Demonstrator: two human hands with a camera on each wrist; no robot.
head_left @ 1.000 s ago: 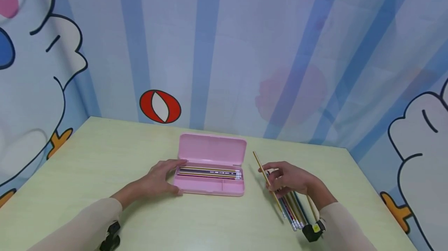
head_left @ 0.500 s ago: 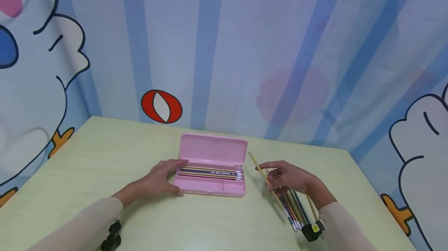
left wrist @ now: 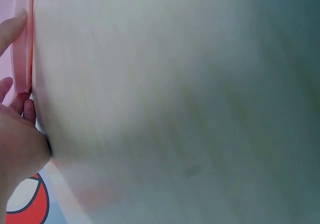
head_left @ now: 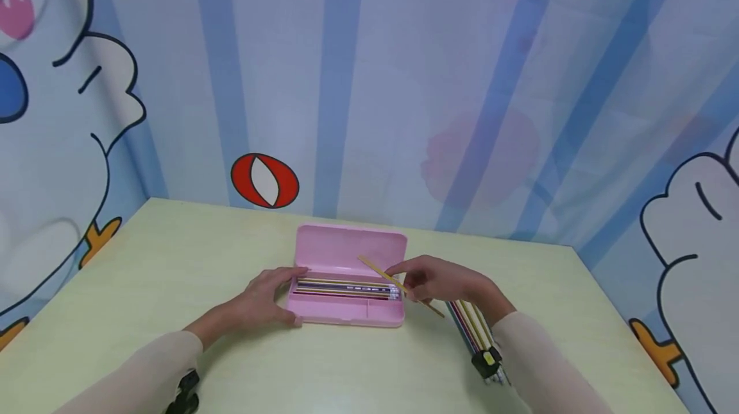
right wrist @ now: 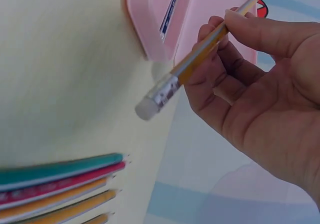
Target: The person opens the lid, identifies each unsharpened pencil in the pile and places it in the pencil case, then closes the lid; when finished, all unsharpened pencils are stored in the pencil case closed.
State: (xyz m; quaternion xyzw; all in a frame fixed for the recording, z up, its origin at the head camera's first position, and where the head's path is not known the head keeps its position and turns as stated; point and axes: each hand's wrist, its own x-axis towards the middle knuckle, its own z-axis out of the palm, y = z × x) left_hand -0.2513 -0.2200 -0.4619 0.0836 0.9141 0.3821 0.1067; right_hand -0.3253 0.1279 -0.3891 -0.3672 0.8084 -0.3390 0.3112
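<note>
A pink pencil case (head_left: 330,308) lies with its lid raised, several pencils (head_left: 340,286) side by side in its rear compartment. My left hand (head_left: 262,298) holds the case's left end between thumb and fingers; the left wrist view catches the case edge (left wrist: 22,59) under a fingertip. Over the case's right end, my right hand (head_left: 433,278) pinches a yellow pencil (head_left: 378,270) between thumb and fingers. Its white eraser (right wrist: 147,108) and silver ferrule point toward the camera in the right wrist view. The pencil slants across the lid's lower right in the head view.
A row of several loose pencils (head_left: 470,330) lies on the table (head_left: 231,362) under the right forearm, partly hidden by the black wrist device (head_left: 487,362). Behind the table hangs a striped blue cloth (head_left: 392,112) with cartoon prints.
My right hand has moved left with the yellow pencil, from above the loose pencils to the case's right end. The pencil now lies flatter. My left hand stays on the case.
</note>
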